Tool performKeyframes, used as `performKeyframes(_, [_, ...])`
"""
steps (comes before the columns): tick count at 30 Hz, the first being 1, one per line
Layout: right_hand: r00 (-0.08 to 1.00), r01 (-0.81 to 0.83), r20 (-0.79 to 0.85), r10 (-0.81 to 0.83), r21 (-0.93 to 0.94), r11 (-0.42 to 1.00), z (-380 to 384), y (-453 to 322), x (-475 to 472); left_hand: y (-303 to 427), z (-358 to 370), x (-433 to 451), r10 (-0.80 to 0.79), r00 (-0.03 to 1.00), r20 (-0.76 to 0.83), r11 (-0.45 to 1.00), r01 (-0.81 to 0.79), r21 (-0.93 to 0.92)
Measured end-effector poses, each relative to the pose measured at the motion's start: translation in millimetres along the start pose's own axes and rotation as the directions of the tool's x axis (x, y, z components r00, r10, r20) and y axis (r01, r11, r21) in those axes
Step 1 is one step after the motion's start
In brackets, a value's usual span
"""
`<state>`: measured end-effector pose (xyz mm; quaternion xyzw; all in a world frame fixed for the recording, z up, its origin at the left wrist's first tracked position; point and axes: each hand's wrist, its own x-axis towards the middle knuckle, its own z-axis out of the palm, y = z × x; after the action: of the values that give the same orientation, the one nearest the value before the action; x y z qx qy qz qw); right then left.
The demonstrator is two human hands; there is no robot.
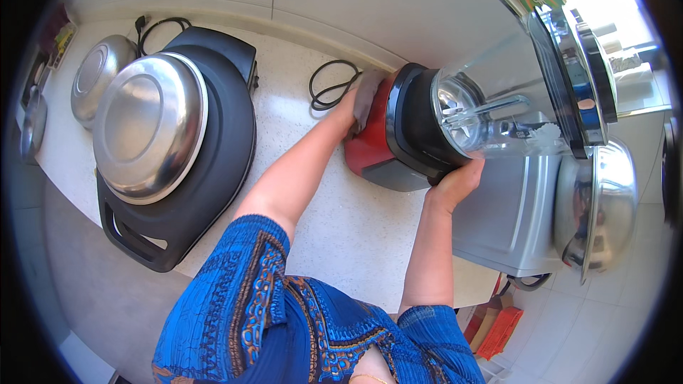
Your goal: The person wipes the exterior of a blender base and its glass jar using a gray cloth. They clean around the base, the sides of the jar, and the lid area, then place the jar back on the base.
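Note:
A blender with a red and black base (368, 141) and a clear jar (501, 101) stands on the speckled white countertop (341, 234). My left hand (358, 106) presses a grey-brown cloth (368, 97) against the side of the red base; its fingers are mostly hidden. On the near side, my right hand (460, 178) grips around the black collar below the jar, its fingertips out of sight behind it. A black lid (557, 82) tops the jar, and a whitish patch shows on the jar wall. A looped black cord (333, 85) lies behind my left hand.
At the left, a black electric griddle (229, 117) carries an upturned steel basin (144, 128), with another metal bowl (101, 77) beside it. Right of the blender are a grey box-shaped appliance (507, 213) and a large steel bowl (608, 208). A red carton (499, 330) sits lower right.

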<state>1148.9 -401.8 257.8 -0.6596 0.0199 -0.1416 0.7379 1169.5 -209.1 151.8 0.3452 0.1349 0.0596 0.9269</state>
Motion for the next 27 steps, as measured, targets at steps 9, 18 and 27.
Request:
performKeyframes(9, [0.999, 0.035, 0.005, -0.035, -0.051, 0.998, -11.5, 11.1, 8.5, -81.1, 19.1, -126.7, 0.702, 0.698, -0.141, 0.566, -0.425, 0.707])
performKeyframes(18, [0.998, 0.054, 0.039, -0.053, -0.044, 0.998, -10.2, 13.5, 4.9, 3.1, 22.1, -46.9, 0.565, 0.815, -0.129, 0.756, -0.448, 0.478])
performKeyframes(27, [0.999, 0.041, -0.031, -0.043, -0.045, 0.998, -4.7, 10.1, 3.9, 31.0, 38.2, -42.1, 0.221, 0.975, 0.022, 0.972, -0.222, 0.075])
